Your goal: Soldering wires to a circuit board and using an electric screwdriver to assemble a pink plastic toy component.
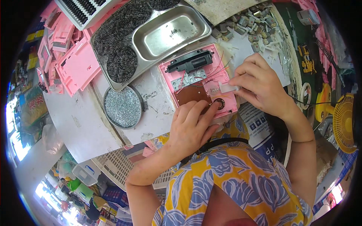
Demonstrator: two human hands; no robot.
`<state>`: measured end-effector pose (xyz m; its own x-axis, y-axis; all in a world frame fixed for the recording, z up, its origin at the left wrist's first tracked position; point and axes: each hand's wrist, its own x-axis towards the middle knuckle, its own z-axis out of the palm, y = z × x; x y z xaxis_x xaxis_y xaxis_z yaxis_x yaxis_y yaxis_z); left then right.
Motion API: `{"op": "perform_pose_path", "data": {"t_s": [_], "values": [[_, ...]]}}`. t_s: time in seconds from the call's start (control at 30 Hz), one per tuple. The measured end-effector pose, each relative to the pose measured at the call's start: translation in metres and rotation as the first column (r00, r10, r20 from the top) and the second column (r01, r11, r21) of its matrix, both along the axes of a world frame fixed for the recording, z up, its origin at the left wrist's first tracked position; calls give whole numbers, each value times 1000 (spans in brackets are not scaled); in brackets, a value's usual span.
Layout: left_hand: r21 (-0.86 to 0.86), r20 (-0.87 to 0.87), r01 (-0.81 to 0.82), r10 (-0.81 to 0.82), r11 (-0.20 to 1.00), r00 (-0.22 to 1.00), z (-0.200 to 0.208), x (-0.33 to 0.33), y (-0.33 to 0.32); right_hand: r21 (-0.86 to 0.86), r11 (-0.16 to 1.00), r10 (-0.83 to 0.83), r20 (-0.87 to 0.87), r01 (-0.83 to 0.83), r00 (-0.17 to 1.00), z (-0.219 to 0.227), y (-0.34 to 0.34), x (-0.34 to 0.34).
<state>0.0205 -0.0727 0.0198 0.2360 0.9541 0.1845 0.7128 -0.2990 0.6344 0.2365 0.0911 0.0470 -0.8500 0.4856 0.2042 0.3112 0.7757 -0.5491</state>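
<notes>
A pink plastic casing [205, 109] lies on the worktop with its inside up. It holds a black mechanism [190, 62], a grey metal strip [188, 79], a brown panel [194, 96] and thin wires. My left hand [190, 126] grips the casing's near side, its index fingertip on a dark round part [221, 103] near the right corner. The thumb is on the near outer side. My right hand [260, 84] pinches a small whitish translucent piece [227, 87] at the casing's right side. The fingers partly hide that piece.
Left of the casing stand a round dish of tiny silvery parts [122, 107] and a metal tray [171, 34] beside many black springs [117, 34]. Pink casing parts [77, 64] pile up at far left. Small motors [252, 26] lie at back right. A yellow fan [343, 122] stands right.
</notes>
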Motion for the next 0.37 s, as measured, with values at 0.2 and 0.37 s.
{"op": "perform_pose_path", "data": {"t_s": [0.2,0.37], "values": [[35,34,-15,14,999,999,-11,-1,-5,129,986,107,9,-107,994,-4,3,-11],[39,40,-27,25,999,999,-10,0,-5,-40,988,143,-131,-150,981,-27,14,-5]]}}
